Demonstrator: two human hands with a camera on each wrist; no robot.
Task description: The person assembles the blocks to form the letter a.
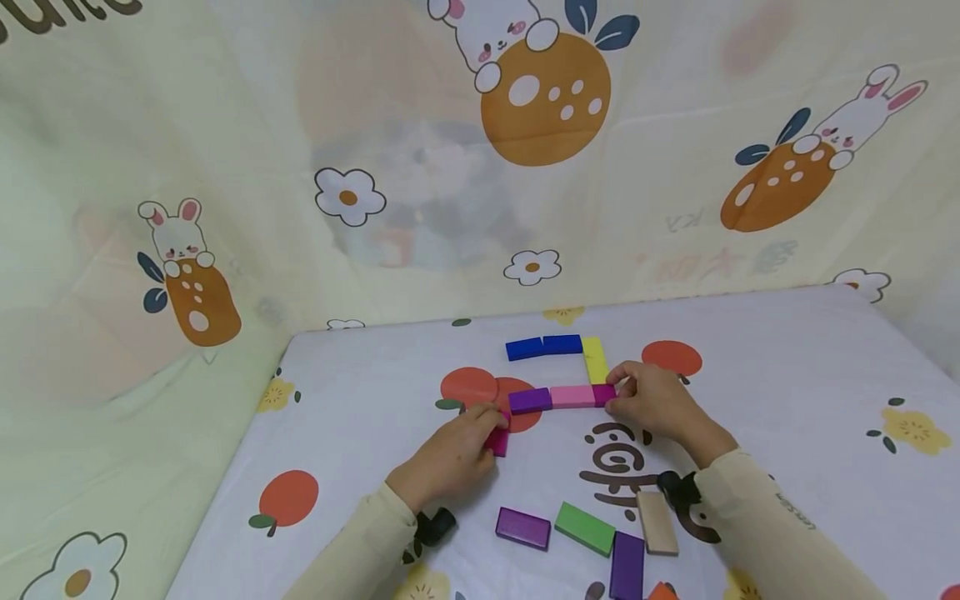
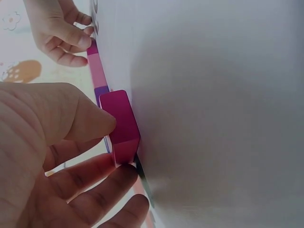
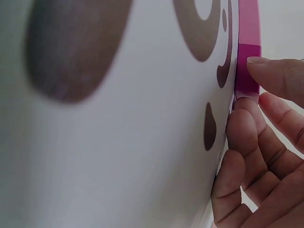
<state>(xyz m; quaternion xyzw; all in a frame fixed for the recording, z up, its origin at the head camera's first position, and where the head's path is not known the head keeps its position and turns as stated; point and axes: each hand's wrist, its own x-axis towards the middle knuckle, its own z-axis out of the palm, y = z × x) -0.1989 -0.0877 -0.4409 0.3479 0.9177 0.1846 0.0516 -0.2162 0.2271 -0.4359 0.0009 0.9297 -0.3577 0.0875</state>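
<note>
My left hand [image 1: 448, 457] pinches a magenta block [image 2: 122, 118] between thumb and fingers, just in front of the left end of a row. That row runs purple block [image 1: 530, 401], pink block [image 1: 572, 397], then a second magenta block [image 3: 248, 71] at its right end. Around this end piece my right hand [image 1: 662, 403] has its thumb on one face and its fingertips at the outer end. A yellow block [image 1: 595, 360] stretches back from the row's right end to two blue blocks [image 1: 562, 344] lying end to end.
Nearer the front lie a purple block [image 1: 522, 528], a green block [image 1: 585, 528], a darker purple block [image 1: 627, 565], a beige wooden block [image 1: 657, 523] and part of an orange block [image 1: 663, 592]. A printed cloth [image 1: 360, 400] covers the table; a patterned curtain [image 1: 420, 100] hangs behind.
</note>
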